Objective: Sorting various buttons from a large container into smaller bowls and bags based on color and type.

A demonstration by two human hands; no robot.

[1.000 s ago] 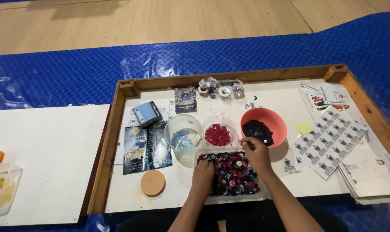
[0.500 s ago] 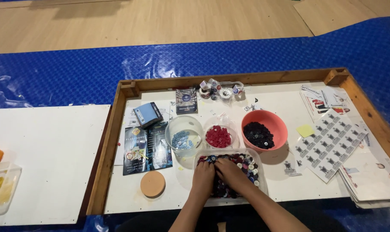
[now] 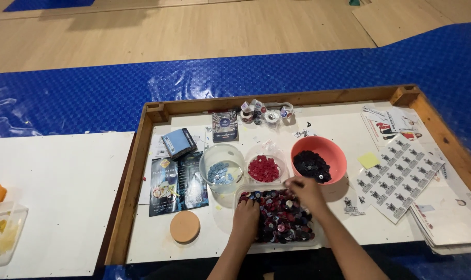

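Both hands are working in the clear tray of mixed buttons (image 3: 279,220), sitting at the bench's near edge, centre. Left hand (image 3: 245,213) is lying flat, fingers spread open on the pile's left side. Right hand (image 3: 305,191) is at the tray's far right corner, fingers curled; can't tell if it's pinching a button. Just beyond: orange bowl (image 3: 328,150) of dark buttons, clear cup of red buttons (image 3: 263,167), clear cup of blue buttons (image 3: 221,171). Cork disc (image 3: 184,226) is lying left of tray.
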